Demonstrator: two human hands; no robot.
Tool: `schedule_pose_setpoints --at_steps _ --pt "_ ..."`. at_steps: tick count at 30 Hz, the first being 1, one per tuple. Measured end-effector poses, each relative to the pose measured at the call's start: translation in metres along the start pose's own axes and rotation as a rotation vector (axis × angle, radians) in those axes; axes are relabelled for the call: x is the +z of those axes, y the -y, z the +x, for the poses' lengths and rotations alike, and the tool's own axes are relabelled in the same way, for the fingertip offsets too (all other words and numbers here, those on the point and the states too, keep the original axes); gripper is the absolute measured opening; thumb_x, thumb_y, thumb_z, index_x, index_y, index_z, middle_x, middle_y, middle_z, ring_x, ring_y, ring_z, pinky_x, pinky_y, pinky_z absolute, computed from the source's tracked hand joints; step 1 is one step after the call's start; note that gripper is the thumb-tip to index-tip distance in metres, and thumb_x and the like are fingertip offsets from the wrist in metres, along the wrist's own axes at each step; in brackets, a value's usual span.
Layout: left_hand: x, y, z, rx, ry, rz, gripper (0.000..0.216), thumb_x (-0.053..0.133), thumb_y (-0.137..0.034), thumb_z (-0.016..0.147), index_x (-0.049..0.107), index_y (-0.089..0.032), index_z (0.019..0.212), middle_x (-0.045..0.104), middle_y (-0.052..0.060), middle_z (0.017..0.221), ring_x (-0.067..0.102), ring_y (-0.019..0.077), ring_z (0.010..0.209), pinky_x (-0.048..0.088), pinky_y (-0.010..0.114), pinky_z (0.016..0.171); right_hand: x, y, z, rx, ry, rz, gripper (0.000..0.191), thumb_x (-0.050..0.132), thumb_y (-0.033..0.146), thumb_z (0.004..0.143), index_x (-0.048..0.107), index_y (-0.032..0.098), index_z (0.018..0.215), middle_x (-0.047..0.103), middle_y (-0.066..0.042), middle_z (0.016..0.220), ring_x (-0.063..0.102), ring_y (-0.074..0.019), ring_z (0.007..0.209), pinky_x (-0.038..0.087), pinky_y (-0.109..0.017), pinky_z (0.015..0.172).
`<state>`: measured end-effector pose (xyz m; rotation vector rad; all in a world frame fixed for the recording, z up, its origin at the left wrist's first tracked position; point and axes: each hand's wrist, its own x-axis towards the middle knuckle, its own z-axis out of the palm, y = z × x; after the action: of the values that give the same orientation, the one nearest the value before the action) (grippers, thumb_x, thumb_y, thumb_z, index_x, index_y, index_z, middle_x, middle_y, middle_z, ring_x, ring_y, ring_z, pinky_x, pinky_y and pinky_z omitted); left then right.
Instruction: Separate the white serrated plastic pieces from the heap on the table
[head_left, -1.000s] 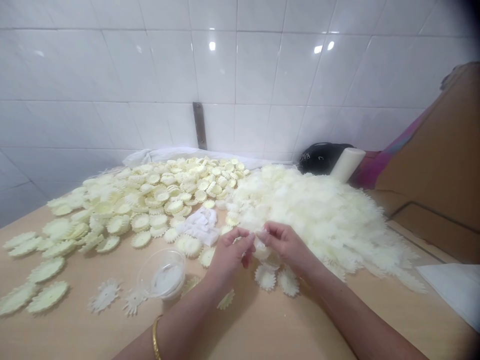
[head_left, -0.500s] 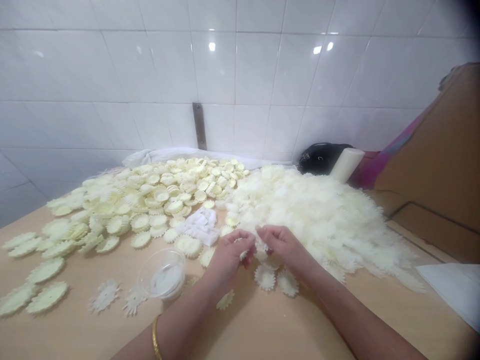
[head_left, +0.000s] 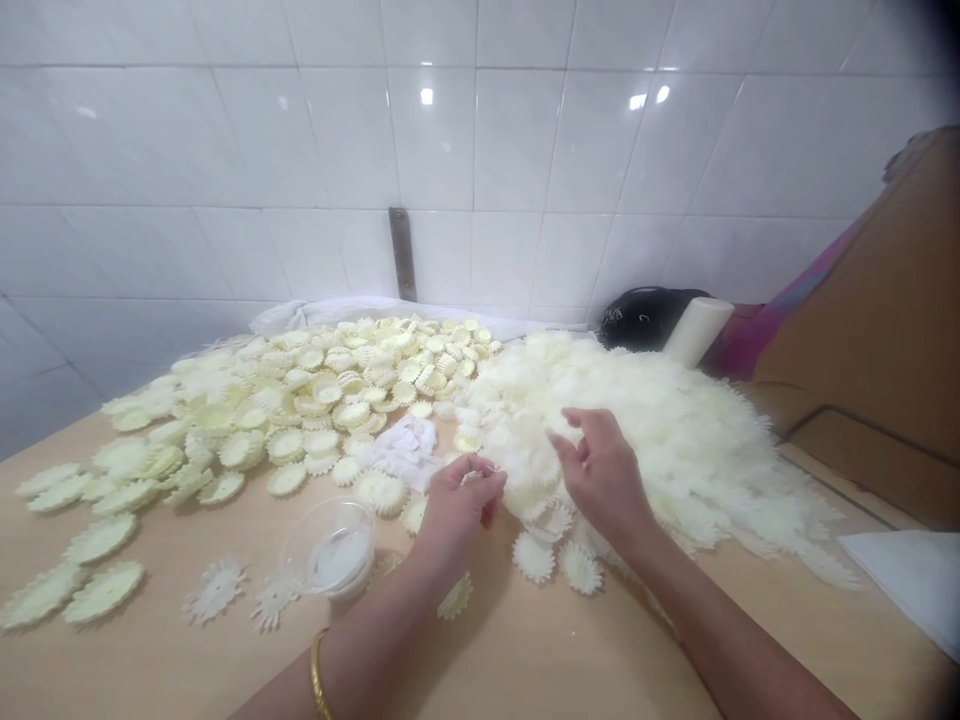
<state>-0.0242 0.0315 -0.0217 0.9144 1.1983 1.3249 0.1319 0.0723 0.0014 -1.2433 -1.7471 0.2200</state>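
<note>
The left hand [head_left: 457,505] hovers just right of the clear cup [head_left: 330,555]. Its fingers are curled in and the tips pinch what looks like a small frilled piece [head_left: 480,472], though most of that piece is hidden. The right hand [head_left: 604,480], farther right of the cup, is loosely spread with thumb and forefinger apart, its fingertips touching the near edge of the big heap [head_left: 675,440] of loose white frilled pieces. Behind and left of the cup lies a wide spread of pale yellow cupped rounds [head_left: 322,390], set out singly or overlapping. Judging from that, a good share of the work is done, and the heap, which looks no smaller than the spread, is what is left. A few flat star-shaped cutouts [head_left: 216,590] lie just left of the cup on the counter [head_left: 525,660], and a crumpled white cloth [head_left: 405,445] lies just behind it. A black bag [head_left: 645,315] and a white roll [head_left: 697,330] sit well behind and right of the cup, against the tiled wall [head_left: 525,150].
</note>
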Motion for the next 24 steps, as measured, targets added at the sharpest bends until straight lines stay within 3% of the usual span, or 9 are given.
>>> schedule_pose_setpoints --at_steps 2,7,9,14,19,22,24 --pt "0.003 -0.004 -0.003 0.030 -0.009 0.029 0.017 0.063 -0.027 0.062 0.051 -0.017 0.067 0.045 -0.005 0.044 0.036 0.0058 0.041 0.029 0.019 0.044 0.001 0.005 -0.002 0.007 0.065 0.055 0.025 0.044 0.040 0.081 0.054 0.018 0.078 0.054 -0.006 0.079 0.045 -0.0133 0.057 0.037 -0.027 0.054" --pt "0.006 -0.010 -0.008 0.084 0.026 0.091 0.016 0.062 -0.029 0.065 0.052 -0.017 0.068 0.042 -0.006 0.043 0.038 0.0061 0.043 0.031 0.019 0.045 0.005 0.015 -0.007 0.178 0.494 0.393 0.030 0.051 0.045 0.075 0.052 0.017 0.064 0.046 0.002 0.057 0.040 -0.0109 0.052 0.032 -0.024 0.048" --pt "0.006 -0.010 -0.009 0.066 0.038 0.095 0.018 0.063 -0.030 0.064 0.053 -0.017 0.072 0.043 -0.006 0.045 0.039 0.0063 0.043 0.032 0.019 0.045 0.007 0.014 -0.008 0.218 0.548 0.519 0.031 0.050 0.045 0.075 0.049 0.017 0.061 0.043 0.003 0.055 0.038 -0.0099 0.050 0.031 -0.023 0.048" --pt "0.006 -0.014 -0.008 -0.130 0.031 -0.067 0.021 0.063 -0.025 0.063 0.050 -0.017 0.078 0.054 -0.001 0.057 0.048 0.0084 0.046 0.038 0.021 0.045 0.008 0.010 -0.006 0.218 0.365 0.450 0.036 0.045 0.046 0.078 0.035 0.019 0.056 0.033 0.005 0.051 0.032 -0.0091 0.048 0.028 -0.023 0.047" --pt "0.006 -0.021 -0.006 -0.232 0.018 -0.289 0.028 0.052 -0.005 0.062 0.045 -0.016 0.087 0.061 0.006 0.069 0.061 0.0152 0.063 0.048 0.030 0.067 -0.005 0.005 0.002 0.075 0.078 0.184 0.036 0.039 0.040 0.083 0.028 0.020 0.055 0.029 0.005 0.050 0.028 -0.0099 0.047 0.023 -0.024 0.046" --pt "0.006 -0.022 -0.006 -0.241 -0.001 -0.225 0.032 0.045 -0.001 0.062 0.044 -0.016 0.090 0.062 0.007 0.073 0.064 0.0176 0.071 0.048 0.032 0.075 -0.012 -0.004 0.009 -0.044 -0.070 -0.026 0.030 0.038 0.034 0.084 0.034 0.020 0.057 0.039 0.001 0.056 0.036 -0.0127 0.055 0.029 -0.026 0.053" --pt "0.006 -0.021 -0.007 -0.238 -0.025 -0.147 0.031 0.046 -0.002 0.064 0.043 -0.016 0.091 0.062 0.008 0.075 0.064 0.0188 0.073 0.047 0.032 0.076 -0.012 -0.015 0.014 -0.088 -0.094 -0.181 0.025 0.038 0.031 0.083 0.043 0.019 0.062 0.048 -0.003 0.066 0.042 -0.0167 0.066 0.032 -0.029 0.062"
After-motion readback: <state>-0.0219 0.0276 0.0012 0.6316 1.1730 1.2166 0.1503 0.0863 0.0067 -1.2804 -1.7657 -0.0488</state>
